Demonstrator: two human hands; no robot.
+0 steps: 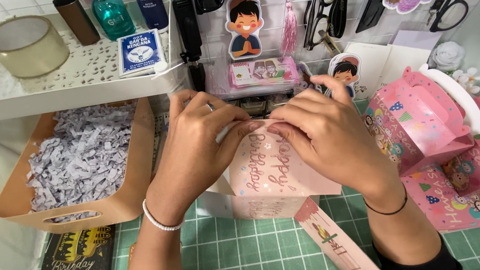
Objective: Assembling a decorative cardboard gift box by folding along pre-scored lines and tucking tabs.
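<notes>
The left hand (197,145) and right hand (323,131) meet fingertip to fingertip on top of the pink box (266,179), each curled and pinching its upper flap. The box sits beneath both palms, mid-mat (253,261), between the shred bin (75,167) and the folded pink boxes (421,122) at the right edge.

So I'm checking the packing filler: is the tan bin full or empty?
Full: the tan bin is heaped with shredded pale paper nearly to its rim.
</notes>
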